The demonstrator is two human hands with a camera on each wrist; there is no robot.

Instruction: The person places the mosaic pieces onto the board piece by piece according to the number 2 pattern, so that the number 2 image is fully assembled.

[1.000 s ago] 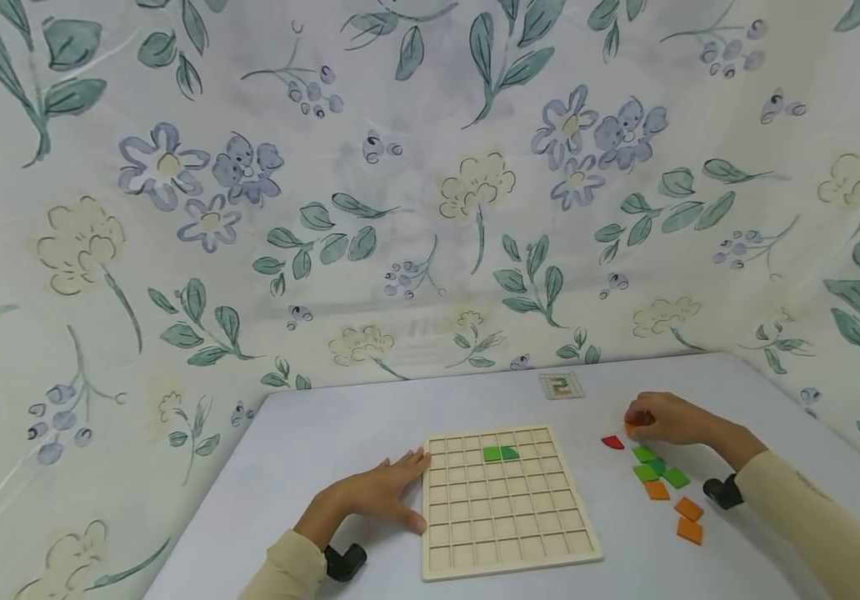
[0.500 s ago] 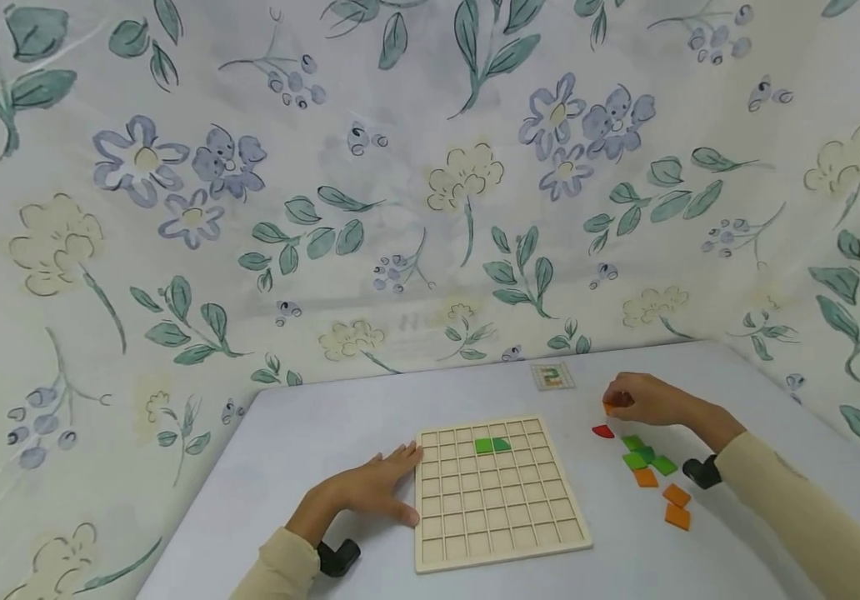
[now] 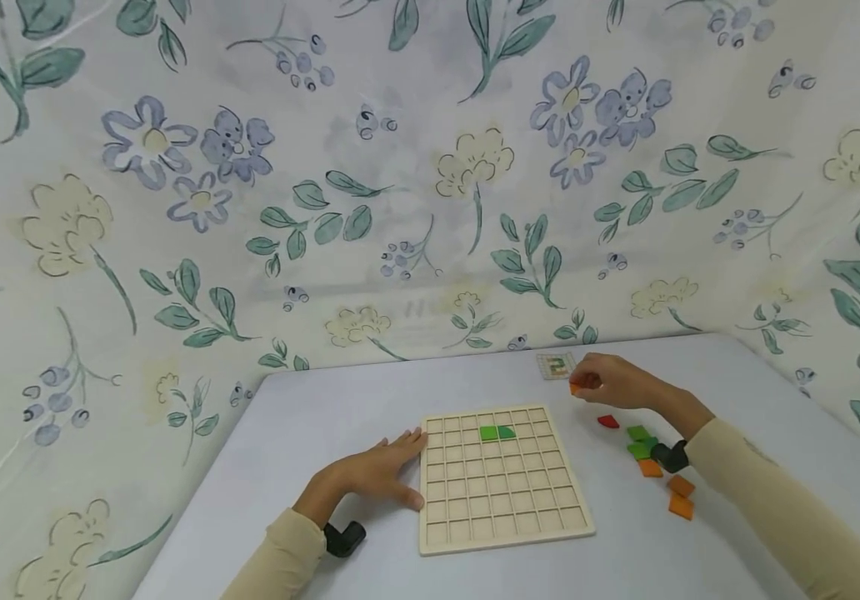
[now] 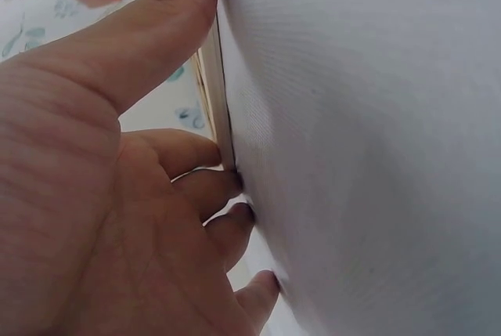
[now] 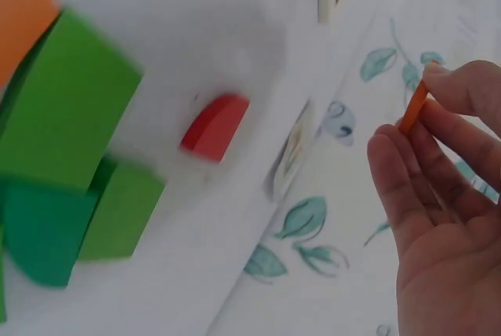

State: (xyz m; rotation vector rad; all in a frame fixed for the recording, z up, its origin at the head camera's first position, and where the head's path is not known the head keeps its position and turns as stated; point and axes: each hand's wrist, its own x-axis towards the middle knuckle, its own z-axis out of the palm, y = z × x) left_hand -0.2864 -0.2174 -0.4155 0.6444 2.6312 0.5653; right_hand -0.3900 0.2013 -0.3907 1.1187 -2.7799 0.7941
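A pale wooden grid board [image 3: 505, 483] lies on the table, a green square tile [image 3: 488, 433] and a green quarter-round tile [image 3: 506, 432] side by side in its upper cells. At the board's left edge rests my left hand [image 3: 381, 475], its fingers and thumb extended and touching the rim; the left wrist view shows that palm [image 4: 149, 234]. My right hand [image 3: 610, 383] is raised beyond the board's upper right corner. Between thumb and fingers it pinches a thin orange tile [image 5: 415, 106], seen edge-on in the right wrist view.
Loose pieces lie right of the board: a red piece [image 3: 608, 422], several green tiles [image 3: 638, 450] and several orange tiles [image 3: 681, 506]. A small printed pattern card [image 3: 555, 366] lies at the back, close to my right hand. Floral cloth [image 3: 415, 208] hangs behind the table.
My right hand has moved left with the orange tile, from above the loose pieces to near the pattern card. My left hand stays at the board's edge. The head view has shifted slightly.
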